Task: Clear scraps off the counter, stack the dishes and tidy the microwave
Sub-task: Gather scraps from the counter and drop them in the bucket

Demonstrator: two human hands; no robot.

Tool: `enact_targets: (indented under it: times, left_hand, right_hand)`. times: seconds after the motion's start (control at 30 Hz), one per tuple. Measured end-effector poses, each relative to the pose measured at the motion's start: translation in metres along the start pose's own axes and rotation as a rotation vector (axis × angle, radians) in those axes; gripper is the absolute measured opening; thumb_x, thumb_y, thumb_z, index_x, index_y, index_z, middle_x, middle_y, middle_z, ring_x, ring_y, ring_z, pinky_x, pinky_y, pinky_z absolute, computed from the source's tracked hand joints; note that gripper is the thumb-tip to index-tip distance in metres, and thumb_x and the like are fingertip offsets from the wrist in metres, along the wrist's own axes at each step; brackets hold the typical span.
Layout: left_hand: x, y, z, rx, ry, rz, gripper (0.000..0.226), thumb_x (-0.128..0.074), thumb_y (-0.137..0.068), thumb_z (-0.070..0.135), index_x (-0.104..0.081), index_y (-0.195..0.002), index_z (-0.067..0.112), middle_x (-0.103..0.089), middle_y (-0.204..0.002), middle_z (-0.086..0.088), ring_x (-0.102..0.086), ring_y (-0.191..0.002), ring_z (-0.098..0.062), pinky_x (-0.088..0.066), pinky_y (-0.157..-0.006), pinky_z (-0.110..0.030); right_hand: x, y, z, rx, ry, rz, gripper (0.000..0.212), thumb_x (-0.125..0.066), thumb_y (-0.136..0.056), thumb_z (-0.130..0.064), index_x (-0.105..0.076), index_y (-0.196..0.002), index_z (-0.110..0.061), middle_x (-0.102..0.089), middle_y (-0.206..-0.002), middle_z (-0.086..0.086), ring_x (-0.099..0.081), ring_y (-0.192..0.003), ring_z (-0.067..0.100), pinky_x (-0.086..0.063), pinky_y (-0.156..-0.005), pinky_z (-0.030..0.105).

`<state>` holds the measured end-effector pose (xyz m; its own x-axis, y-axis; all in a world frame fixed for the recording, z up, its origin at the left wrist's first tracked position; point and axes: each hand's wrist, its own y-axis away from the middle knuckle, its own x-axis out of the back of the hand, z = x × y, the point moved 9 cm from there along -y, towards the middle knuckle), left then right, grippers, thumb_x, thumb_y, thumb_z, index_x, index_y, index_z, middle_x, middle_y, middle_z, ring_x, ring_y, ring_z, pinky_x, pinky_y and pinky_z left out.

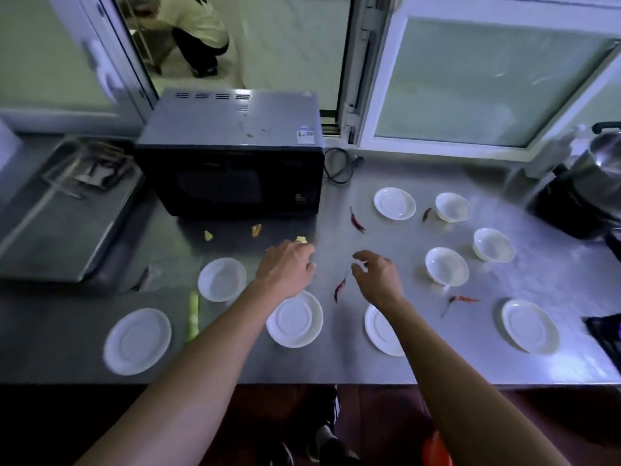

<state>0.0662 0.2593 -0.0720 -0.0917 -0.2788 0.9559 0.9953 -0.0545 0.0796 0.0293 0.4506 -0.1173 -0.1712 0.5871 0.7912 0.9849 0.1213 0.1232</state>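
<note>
A black microwave [232, 176] stands shut at the back of the steel counter [386, 361], with small green scraps on its top. Several white plates, such as one plate [137, 341], and several white bowls, such as one bowl [446, 265], lie spread over the counter. Yellow scraps [208, 235] lie before the microwave. My left hand [285, 269] reaches forward, its fingertips at a yellow scrap [301, 240]. My right hand [378, 275] hovers with loosely curled fingers above a red chili [340, 288], holding nothing. Other chilies [357, 220] lie further back and right.
A green vegetable strip [193, 314] lies between two plates at the left. A steel tray with a rack [67, 210] sits left of the microwave. A pot on a black cooker [584, 186] stands at the right. A person crouches beyond the open window [195, 31].
</note>
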Motion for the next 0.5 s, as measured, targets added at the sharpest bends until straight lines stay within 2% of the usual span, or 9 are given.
enact_targets:
  times: [0.1,0.33,0.5]
  left_hand:
    - [-0.002,-0.009,-0.031,0.063,0.0,0.012,0.032,-0.052,-0.098,0.034,-0.061,-0.125,0.02,-0.065,-0.121,-0.002,-0.057,-0.113,-0.026,-0.046,-0.093,-0.041]
    - [-0.002,-0.046,-0.079,0.204,0.01,0.018,0.03,-0.053,-0.098,0.034,-0.061,-0.124,0.022,-0.066,-0.12,0.001,-0.059,-0.112,-0.026,-0.048,-0.091,-0.041]
    - [-0.017,-0.051,-0.105,0.29,0.032,0.018,0.021,-0.052,-0.093,0.031,-0.065,-0.106,0.022,-0.07,-0.103,-0.002,-0.064,-0.097,-0.028,-0.049,-0.079,-0.037]
  right_hand:
    - [-0.024,-0.027,-0.014,0.05,-0.004,-0.054,0.03,-0.06,-0.096,-0.025,-0.066,-0.125,-0.018,-0.068,-0.124,0.004,-0.066,-0.106,0.024,-0.053,-0.092,0.034]
    - [-0.067,-0.088,-0.042,0.134,-0.045,-0.18,0.031,-0.061,-0.095,-0.02,-0.066,-0.125,-0.017,-0.068,-0.124,0.009,-0.066,-0.108,0.029,-0.054,-0.094,0.04]
    - [-0.1,-0.117,-0.049,0.186,0.034,-0.28,0.032,-0.06,-0.095,-0.022,-0.065,-0.126,-0.021,-0.068,-0.124,0.008,-0.066,-0.106,0.029,-0.055,-0.094,0.043]
